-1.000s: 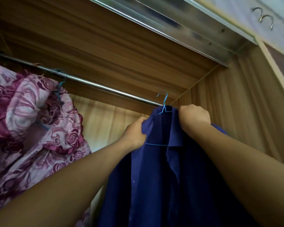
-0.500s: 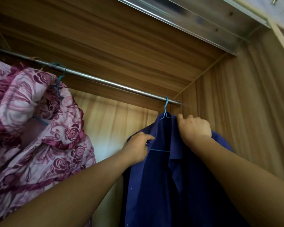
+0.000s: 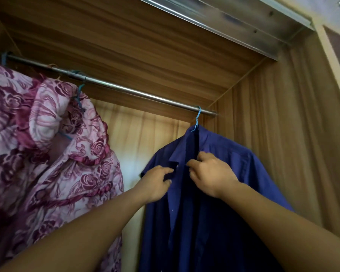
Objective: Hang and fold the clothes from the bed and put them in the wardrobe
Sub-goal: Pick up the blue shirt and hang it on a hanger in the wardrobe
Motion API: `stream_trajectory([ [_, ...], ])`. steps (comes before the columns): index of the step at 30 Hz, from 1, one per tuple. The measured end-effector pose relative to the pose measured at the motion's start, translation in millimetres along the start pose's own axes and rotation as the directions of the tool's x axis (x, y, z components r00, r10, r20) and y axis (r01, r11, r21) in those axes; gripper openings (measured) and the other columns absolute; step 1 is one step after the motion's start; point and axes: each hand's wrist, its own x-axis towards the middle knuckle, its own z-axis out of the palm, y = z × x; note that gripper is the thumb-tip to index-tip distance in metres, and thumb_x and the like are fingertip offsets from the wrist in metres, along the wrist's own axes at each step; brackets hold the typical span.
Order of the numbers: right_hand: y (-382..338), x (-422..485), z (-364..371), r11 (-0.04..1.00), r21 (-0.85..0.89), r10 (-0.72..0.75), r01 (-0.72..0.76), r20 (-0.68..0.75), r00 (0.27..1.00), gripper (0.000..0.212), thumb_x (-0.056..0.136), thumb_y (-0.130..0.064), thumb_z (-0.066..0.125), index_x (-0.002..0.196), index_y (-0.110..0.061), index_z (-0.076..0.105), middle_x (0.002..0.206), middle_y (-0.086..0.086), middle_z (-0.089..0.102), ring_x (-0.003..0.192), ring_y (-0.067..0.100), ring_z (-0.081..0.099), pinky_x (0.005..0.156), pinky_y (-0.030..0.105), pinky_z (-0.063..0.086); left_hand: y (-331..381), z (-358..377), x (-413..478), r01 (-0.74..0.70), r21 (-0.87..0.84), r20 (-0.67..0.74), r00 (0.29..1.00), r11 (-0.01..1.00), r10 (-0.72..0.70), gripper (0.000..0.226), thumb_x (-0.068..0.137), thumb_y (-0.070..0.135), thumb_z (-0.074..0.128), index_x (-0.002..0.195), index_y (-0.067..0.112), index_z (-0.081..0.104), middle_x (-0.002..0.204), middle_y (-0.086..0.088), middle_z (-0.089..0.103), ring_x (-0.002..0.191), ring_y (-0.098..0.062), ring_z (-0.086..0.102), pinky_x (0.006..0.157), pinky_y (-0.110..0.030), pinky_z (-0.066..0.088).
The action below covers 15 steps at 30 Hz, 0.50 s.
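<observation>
Wardrobe (image 3: 283, 134) of wood-grain board, blue shirt (image 3: 214, 232) on steel rail (image 3: 126, 89), track (image 3: 243, 20) above.

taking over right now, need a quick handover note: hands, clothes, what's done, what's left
Hands: the left hand pinches one front edge of the blue shirt below the collar; the right hand pinches the other edge.
Things: the shirt hangs on a blue wire hanger hooked at the right end of the rail, near the wardrobe side wall. A floral garment hangs further left.
Done: shirt on the rail.
Left: probably straighten its front, let go, fetch the next item. The bed is out of view.
</observation>
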Motion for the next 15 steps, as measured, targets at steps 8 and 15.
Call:
stream_trajectory([
  [8, -74, -72, 43, 0.923, 0.362, -0.057, -0.131, 0.465, 0.883, 0.045, 0.092, -0.061, 0.054, 0.130, -0.037, 0.058, 0.100, -0.008, 0.062, 0.097, 0.016, 0.061, 0.084, 0.032, 0.050, -25, -9, -124, 0.135, 0.208, 0.250, 0.950, 0.969, -0.186, 0.040, 0.099, 0.034, 0.058, 0.136, 0.020, 0.061, 0.133, -0.003, 0.064, 0.119, -0.020, 0.060, 0.101, -0.027, 0.046],
  [15, -118, -129, 70, 0.871, 0.465, -0.174, -0.157, 0.593, 0.786, 0.056, 0.087, -0.060, 0.061, 0.139, -0.039, 0.054, 0.134, -0.003, 0.060, 0.114, 0.019, 0.061, 0.097, 0.029, 0.048, -28, -29, -244, 0.305, 0.360, 0.380, 0.815, 0.882, -0.437, 0.025, 0.096, 0.034, 0.060, 0.114, 0.018, 0.069, 0.111, -0.002, 0.070, 0.103, -0.022, 0.064, 0.087, -0.024, 0.048],
])
